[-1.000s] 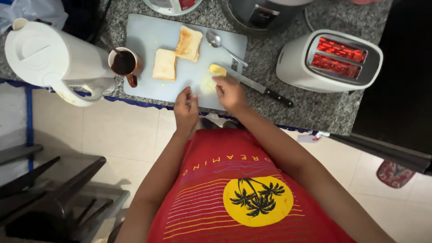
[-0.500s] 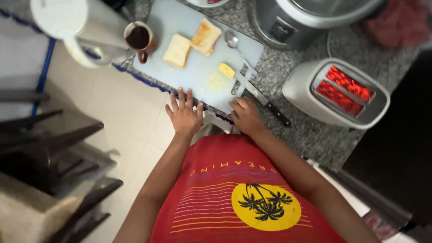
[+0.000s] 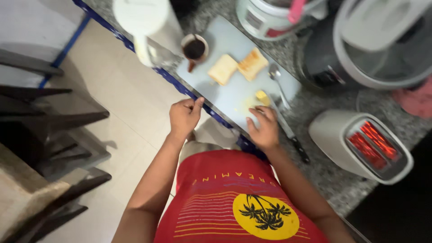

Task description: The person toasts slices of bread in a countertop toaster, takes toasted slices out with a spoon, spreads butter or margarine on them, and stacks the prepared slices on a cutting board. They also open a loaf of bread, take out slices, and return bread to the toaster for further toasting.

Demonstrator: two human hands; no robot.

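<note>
mug (image 3: 195, 48) of dark drink, hands at cutting board (image 3: 229, 96)

Red-and-white label (image 3: 269, 32) on white pot, top centre.

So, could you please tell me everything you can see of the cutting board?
The cutting board is a pale blue-grey rectangle, plastic by its look, lying flat on the speckled counter near its front edge. It carries two toast slices, a spoon, a butter piece and yellowish smears. The right hand rests on its near corner; the left hand pinches at the near edge.
</note>
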